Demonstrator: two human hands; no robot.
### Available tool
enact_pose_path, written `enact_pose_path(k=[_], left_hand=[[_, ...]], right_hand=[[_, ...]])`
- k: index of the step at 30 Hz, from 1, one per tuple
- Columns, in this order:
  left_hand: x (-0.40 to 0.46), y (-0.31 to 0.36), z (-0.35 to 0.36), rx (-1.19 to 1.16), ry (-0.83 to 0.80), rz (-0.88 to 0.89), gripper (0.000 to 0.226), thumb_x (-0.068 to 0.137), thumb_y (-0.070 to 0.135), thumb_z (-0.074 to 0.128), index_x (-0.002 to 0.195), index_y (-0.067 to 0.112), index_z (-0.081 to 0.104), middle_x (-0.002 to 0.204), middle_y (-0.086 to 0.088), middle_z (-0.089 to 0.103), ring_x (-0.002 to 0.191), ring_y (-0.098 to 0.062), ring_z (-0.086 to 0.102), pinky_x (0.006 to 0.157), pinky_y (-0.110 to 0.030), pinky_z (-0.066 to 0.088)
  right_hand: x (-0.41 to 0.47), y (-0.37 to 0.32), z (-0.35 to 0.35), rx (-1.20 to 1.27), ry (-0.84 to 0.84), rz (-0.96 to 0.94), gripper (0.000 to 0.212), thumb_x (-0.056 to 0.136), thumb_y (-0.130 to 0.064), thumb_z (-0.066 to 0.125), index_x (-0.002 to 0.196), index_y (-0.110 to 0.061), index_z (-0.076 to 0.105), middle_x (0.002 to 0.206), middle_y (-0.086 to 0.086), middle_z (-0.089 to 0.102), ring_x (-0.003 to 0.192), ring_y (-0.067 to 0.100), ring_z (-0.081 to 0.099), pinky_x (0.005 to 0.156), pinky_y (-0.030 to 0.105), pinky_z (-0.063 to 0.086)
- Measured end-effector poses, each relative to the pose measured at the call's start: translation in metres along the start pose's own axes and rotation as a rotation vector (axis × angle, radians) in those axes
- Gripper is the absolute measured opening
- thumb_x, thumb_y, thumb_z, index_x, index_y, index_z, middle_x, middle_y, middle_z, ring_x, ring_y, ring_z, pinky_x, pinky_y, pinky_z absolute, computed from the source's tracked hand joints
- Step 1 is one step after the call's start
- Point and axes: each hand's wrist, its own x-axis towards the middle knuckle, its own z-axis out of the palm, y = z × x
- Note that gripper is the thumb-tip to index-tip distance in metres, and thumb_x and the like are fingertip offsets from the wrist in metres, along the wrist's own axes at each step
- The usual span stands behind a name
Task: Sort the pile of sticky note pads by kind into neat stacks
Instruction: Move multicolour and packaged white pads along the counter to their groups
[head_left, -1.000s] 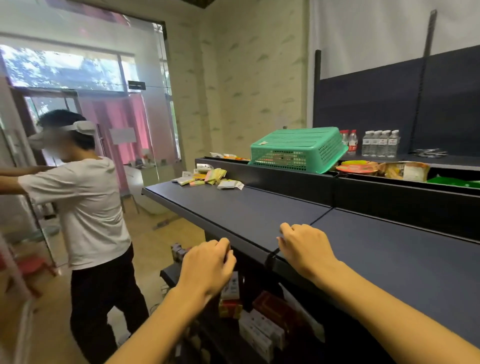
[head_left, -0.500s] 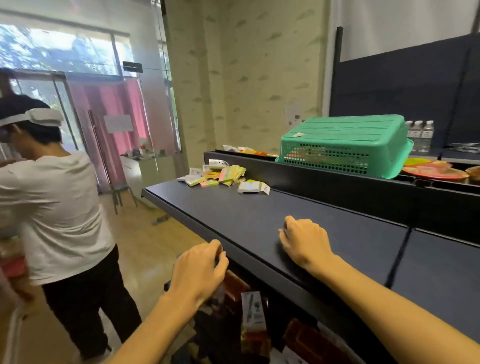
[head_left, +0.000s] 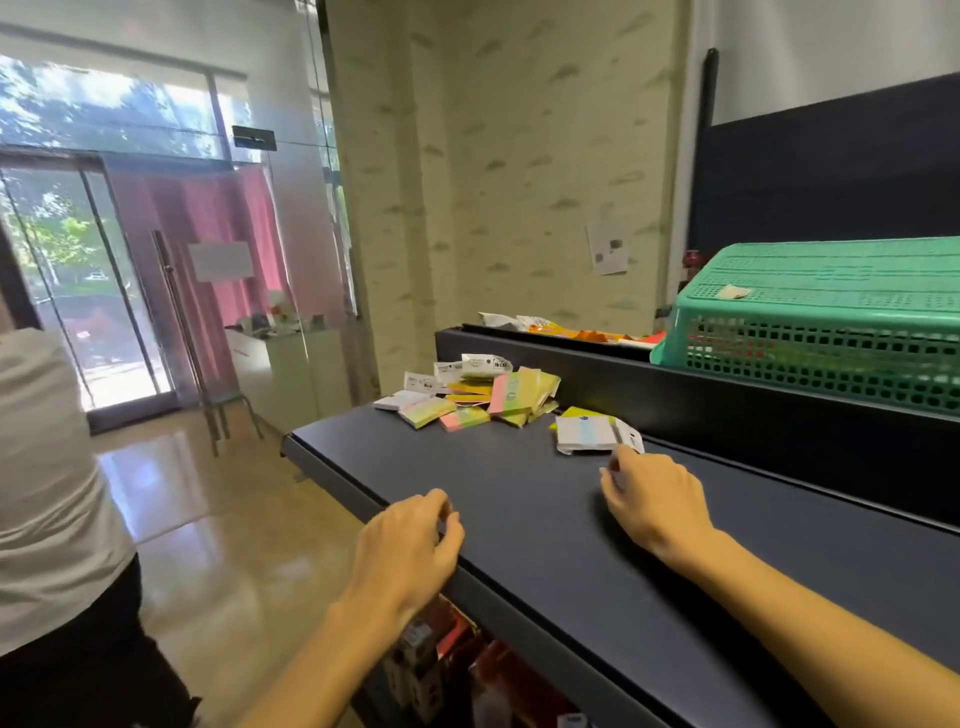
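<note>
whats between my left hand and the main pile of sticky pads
Only bare dark shelf top lies between the left hand and the pile of sticky note pads, as the head view shows.
</note>
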Motion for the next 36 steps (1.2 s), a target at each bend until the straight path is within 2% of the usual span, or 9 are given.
enact_pose_path(k=[3, 9, 14, 17, 22, 25, 32, 36], left_hand=[[0.040, -0.027, 0.025, -0.021, -0.033, 0.052, 0.019, 0.094, 0.040, 0.042, 0.091, 0.026, 0.054, 0.083, 0.009, 0.061, 0.082, -0.012, 0.058, 0.067, -0.027, 0.044], [0.135, -0.069, 0.067, -0.164, -0.079, 0.225, 0.021, 0.094, 0.040, 0.041, 0.088, 0.024, 0.054, 0.082, 0.007, 0.060, 0.080, -0.013, 0.057, 0.069, -0.030, 0.047], [0.203, -0.074, 0.096, -0.266, -0.114, 0.297, 0.021, 0.094, 0.040, 0.042, 0.091, 0.025, 0.056, 0.087, 0.008, 0.061, 0.083, -0.013, 0.057, 0.065, -0.027, 0.040], [0.228, -0.066, 0.109, -0.257, -0.105, 0.282, 0.027, 0.094, 0.043, 0.040, 0.097, 0.022, 0.057, 0.097, 0.004, 0.063, 0.090, -0.018, 0.059, 0.065, -0.028, 0.037], [0.251, -0.056, 0.129, -0.231, -0.152, 0.230, 0.040, 0.095, 0.052, 0.035, 0.113, 0.020, 0.050, 0.109, -0.001, 0.060, 0.100, -0.023, 0.059, 0.071, -0.032, 0.040], [0.258, -0.046, 0.138, -0.265, -0.193, 0.183, 0.045, 0.093, 0.056, 0.038, 0.117, 0.018, 0.044, 0.111, -0.006, 0.061, 0.102, -0.027, 0.060, 0.073, -0.035, 0.042], [0.259, -0.040, 0.138, -0.204, -0.165, 0.160, 0.056, 0.091, 0.062, 0.039, 0.124, 0.018, 0.033, 0.113, -0.006, 0.064, 0.103, -0.027, 0.063, 0.067, -0.033, 0.040], [0.256, -0.039, 0.137, -0.301, -0.196, 0.047, 0.057, 0.086, 0.061, 0.050, 0.118, 0.017, 0.034, 0.108, -0.006, 0.064, 0.101, -0.028, 0.062, 0.068, -0.035, 0.039]], right_hand=[[0.023, -0.010, 0.023, -0.040, 0.032, 0.057, 0.028, 0.097, -0.038, 0.039, 0.096, -0.014, 0.055, 0.095, 0.007, 0.066, 0.085, 0.031, 0.061, 0.062, 0.034, 0.043], [0.060, -0.027, 0.053, -0.156, 0.117, 0.263, 0.027, 0.096, -0.040, 0.042, 0.092, -0.016, 0.054, 0.094, 0.003, 0.068, 0.085, 0.029, 0.062, 0.059, 0.032, 0.039], [0.067, -0.041, 0.058, -0.215, 0.169, 0.470, 0.026, 0.096, -0.042, 0.041, 0.099, -0.021, 0.056, 0.096, -0.002, 0.068, 0.088, 0.025, 0.062, 0.059, 0.031, 0.039], [0.065, -0.046, 0.059, -0.227, 0.188, 0.562, 0.025, 0.095, -0.041, 0.042, 0.094, -0.021, 0.056, 0.094, -0.002, 0.068, 0.086, 0.026, 0.062, 0.061, 0.032, 0.043], [0.068, -0.048, 0.062, -0.223, 0.235, 0.673, 0.022, 0.095, -0.038, 0.043, 0.092, -0.021, 0.057, 0.092, -0.004, 0.069, 0.086, 0.026, 0.062, 0.061, 0.032, 0.042], [0.074, -0.046, 0.065, -0.278, 0.227, 0.667, 0.023, 0.095, -0.039, 0.041, 0.092, -0.022, 0.057, 0.092, -0.005, 0.068, 0.086, 0.024, 0.061, 0.062, 0.032, 0.044], [0.079, -0.045, 0.074, -0.187, 0.285, 0.671, 0.020, 0.095, -0.038, 0.045, 0.094, -0.024, 0.060, 0.094, -0.006, 0.070, 0.086, 0.023, 0.062, 0.059, 0.030, 0.038], [0.082, -0.040, 0.072, -0.123, 0.323, 0.690, 0.020, 0.093, -0.037, 0.048, 0.093, -0.023, 0.062, 0.090, -0.003, 0.071, 0.085, 0.027, 0.062, 0.058, 0.030, 0.040]])
